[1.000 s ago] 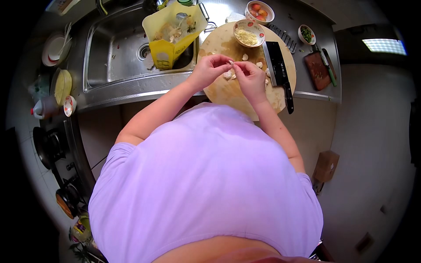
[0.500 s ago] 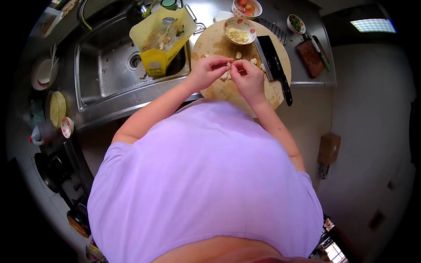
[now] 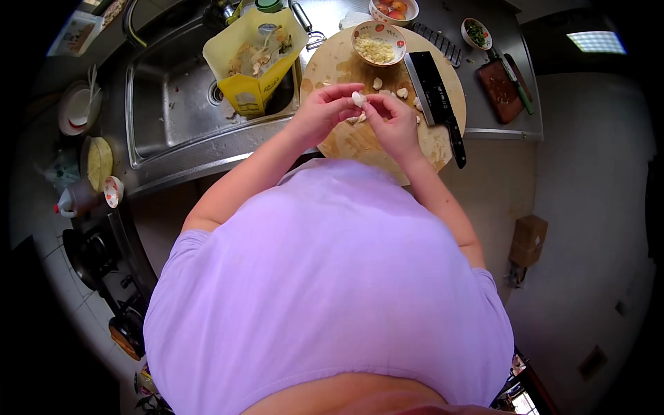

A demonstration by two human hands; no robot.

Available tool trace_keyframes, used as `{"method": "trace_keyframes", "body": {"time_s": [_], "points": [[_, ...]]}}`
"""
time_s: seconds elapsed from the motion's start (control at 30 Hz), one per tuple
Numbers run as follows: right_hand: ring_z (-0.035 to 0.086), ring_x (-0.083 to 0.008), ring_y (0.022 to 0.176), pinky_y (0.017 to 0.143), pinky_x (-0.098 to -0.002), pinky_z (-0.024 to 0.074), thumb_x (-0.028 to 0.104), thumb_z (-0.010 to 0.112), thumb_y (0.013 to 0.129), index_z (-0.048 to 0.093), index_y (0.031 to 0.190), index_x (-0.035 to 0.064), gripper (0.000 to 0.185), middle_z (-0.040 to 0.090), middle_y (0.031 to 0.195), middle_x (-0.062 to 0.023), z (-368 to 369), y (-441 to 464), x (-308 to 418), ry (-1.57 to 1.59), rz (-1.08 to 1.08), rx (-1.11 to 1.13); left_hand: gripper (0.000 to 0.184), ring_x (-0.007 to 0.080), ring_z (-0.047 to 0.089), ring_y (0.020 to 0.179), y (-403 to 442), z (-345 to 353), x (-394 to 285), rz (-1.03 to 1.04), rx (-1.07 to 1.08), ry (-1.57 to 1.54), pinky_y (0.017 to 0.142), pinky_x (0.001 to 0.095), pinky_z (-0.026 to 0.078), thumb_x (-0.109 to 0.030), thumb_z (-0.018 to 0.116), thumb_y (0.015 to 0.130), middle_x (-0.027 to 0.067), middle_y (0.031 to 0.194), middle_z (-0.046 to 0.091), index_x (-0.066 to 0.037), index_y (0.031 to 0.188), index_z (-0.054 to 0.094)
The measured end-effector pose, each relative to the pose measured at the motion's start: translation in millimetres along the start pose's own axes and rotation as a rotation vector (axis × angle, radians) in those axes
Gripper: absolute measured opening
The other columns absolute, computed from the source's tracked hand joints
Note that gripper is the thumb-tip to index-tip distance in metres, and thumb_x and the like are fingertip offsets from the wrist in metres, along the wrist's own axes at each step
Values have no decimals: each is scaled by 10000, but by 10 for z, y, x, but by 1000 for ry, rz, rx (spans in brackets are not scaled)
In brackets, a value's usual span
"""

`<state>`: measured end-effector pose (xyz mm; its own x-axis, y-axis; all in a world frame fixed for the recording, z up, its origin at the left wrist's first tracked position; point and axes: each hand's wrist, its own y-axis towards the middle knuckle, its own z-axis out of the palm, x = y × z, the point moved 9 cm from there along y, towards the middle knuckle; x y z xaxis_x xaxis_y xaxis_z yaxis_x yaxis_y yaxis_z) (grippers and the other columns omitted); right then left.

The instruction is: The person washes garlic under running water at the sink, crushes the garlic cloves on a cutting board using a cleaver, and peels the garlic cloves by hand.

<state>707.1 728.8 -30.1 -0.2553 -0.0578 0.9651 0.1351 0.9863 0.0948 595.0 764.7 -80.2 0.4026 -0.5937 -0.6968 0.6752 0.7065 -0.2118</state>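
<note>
Between both hands is a whitish garlic clove (image 3: 358, 99), above the round wooden cutting board (image 3: 339, 145). My left hand (image 3: 321, 116) pinches it from the left with thumb and fingers. From the other side, the thumb and fingertips of my right hand (image 3: 394, 124) press on the same clove. More garlic cloves (image 3: 377, 83) lie scattered on the board, some partly hidden behind my hands. A patterned bowl (image 3: 395, 43) of chopped garlic (image 3: 373, 50) rests on the board's far part. The black cleaver (image 3: 430, 88) lies on its right side, handle toward me.
Left of the board, a yellow bag (image 3: 242, 104) with scraps in it stands by the sink (image 3: 159, 131). Behind are a bowl of reddish fruit (image 3: 395, 11) and a black rack (image 3: 437, 45). Farther right are a bowl of chopped greens (image 3: 476, 32) and a knife (image 3: 515, 86) on a brown board (image 3: 496, 90).
The garlic clove has come up into clearer view between my fingertips. My left fingers have straightened somewhat and my right hand has turned slightly. The whole view has shifted a little.
</note>
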Motion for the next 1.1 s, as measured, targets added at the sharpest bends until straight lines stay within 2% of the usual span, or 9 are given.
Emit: {"method": "trace_keyframes", "body": {"time_s": [0.13, 0.17, 0.37, 0.53, 0.67, 0.9, 0.97, 1.1], "points": [[638, -181, 656, 589, -280, 495, 105, 622, 819, 647, 873, -14, 133, 650, 772, -121, -19, -55, 70, -175, -32, -27, 364, 172, 594, 975, -46, -38, 13, -26, -8, 79, 866, 311, 486, -66, 569, 880, 106, 1073, 603, 21, 1227, 506], [638, -181, 656, 589, -280, 495, 105, 622, 819, 647, 873, -14, 133, 650, 772, -121, -25, -65, 76, -177, -33, -35, 370, 169, 595, 972, -43, -46, -1, -10, -15, 160, 873, 312, 483, -66, 575, 877, 103, 1066, 606, 25, 1229, 505], [632, -222, 634, 573, -302, 486, 98, 600, 825, 642, 869, -15, 128, 641, 755, -134, -31, -86, 141, -147, -20, -39, 377, 160, 602, 953, -66, 0, -21, -4, -1, 126, 865, 300, 488, -70, 583, 876, 99, 1046, 613, 30, 1231, 504], [602, -313, 695, 629, -377, 480, 98, 582, 828, 624, 868, -3, 117, 618, 769, -147, -13, -74, 519, -467, -289, -13, 382, 143, 606, 915, -42, 61, -133, 11, 9, 243, 843, 284, 490, -92, 613, 862, 92, 1018, 624, 32, 1213, 526], [595, -314, 696, 634, -391, 474, 100, 583, 820, 622, 852, 8, 105, 610, 763, -143, 12, -41, 535, -507, -332, 25, 365, 138, 606, 903, -47, 71, -198, 37, -12, 376, 836, 285, 496, -99, 617, 863, 86, 1000, 625, 39, 1192, 541], [595, -303, 663, 598, -377, 476, 102, 592, 792, 625, 811, 8, 101, 606, 715, -130, 103, 31, 414, -442, -247, 58, 370, 146, 613, 893, -50, 21, -195, 22, -37, 343, 829, 284, 496, -106, 619, 863, 91, 972, 630, 37, 1195, 541], [594, -298, 650, 589, -370, 476, 102, 596, 784, 626, 802, 6, 103, 603, 703, -127, 87, 63, 384, -431, -230, 40, 385, 128, 623, 836, -53, 59, -195, 30, -32, 355, 779, 249, 503, -101, 622, 860, 86, 951, 642, 24, 1214, 536], [618, -193, 621, 565, -297, 478, 97, 606, 792, 641, 825, -9, 116, 627, 708, -107, 21, 186, 145, -217, -24, 79, 324, 127, 625, 837, -27, 36, -252, 54, -39, 324, 780, 241, 504, -89, 637, 848, 82, 938, 640, 28, 1143, 572]]}}
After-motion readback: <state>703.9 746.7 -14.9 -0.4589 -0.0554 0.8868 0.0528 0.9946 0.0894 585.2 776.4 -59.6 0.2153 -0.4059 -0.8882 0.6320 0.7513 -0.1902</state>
